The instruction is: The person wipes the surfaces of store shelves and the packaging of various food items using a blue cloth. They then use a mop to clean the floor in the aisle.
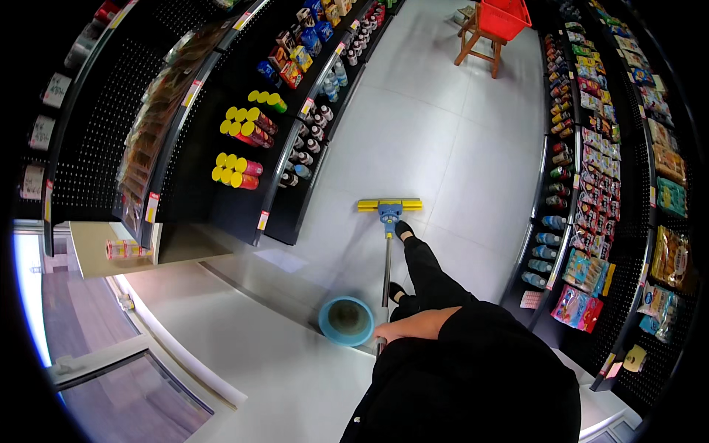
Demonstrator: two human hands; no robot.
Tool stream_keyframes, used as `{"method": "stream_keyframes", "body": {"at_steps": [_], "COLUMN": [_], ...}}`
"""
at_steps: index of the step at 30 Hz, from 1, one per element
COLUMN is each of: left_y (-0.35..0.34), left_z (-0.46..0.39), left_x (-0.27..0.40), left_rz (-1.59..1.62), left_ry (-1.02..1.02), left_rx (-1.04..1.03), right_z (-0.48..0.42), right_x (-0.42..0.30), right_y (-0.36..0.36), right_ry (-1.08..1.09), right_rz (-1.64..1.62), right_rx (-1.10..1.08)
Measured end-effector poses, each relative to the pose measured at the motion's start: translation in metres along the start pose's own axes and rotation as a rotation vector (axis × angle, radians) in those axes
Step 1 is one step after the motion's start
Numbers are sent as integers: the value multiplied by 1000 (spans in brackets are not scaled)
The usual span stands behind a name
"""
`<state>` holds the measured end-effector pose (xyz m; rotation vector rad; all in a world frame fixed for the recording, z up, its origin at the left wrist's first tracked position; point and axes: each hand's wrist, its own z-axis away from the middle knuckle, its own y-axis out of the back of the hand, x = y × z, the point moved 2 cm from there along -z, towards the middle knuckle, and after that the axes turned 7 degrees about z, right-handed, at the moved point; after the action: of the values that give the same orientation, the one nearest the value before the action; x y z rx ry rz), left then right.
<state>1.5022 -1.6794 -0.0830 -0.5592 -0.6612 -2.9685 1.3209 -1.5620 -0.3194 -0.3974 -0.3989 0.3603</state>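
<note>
My right hand (388, 331) grips the metal pole (386, 274) of a sponge mop, the forearm reaching leftward across my body. The yellow mop head (400, 205), with its blue-grey joint (390, 212), rests flat on the pale tiled floor (404, 144) ahead of my feet. Just left of my hand stands a light blue plastic basin (344, 339) with dark, murky liquid in it. My front shoe (404, 227) is close beside the mop joint. The left hand is out of view.
Black shelving with yellow-lidded canisters (242, 164) and bottles (303, 170) lines the left. Snack packets (597, 191) fill the right shelves. A wooden stool (475, 47) bearing a red basket (503, 19) stands far ahead. A glazed door frame (138, 360) is at lower left.
</note>
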Motion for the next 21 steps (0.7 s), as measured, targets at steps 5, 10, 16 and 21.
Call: {"method": "stream_keyframes", "body": {"at_steps": [5, 10, 16, 21], "left_y": [-23, -42, -100, -125], "left_z": [-40, -103, -142, -171], "left_x": [83, 206, 380, 436], "left_rz": [-53, -199, 226, 228], "left_ry": [-106, -267, -124, -101], "left_rx": [5, 13, -177, -219], "right_z": [-14, 96, 204, 224], "right_x": [-91, -214, -292, -342], "right_y": [50, 88, 108, 119], "right_ry": [244, 520, 627, 735], "right_rz": [-103, -269, -453, -468], "right_rx": [133, 272, 133, 215]}}
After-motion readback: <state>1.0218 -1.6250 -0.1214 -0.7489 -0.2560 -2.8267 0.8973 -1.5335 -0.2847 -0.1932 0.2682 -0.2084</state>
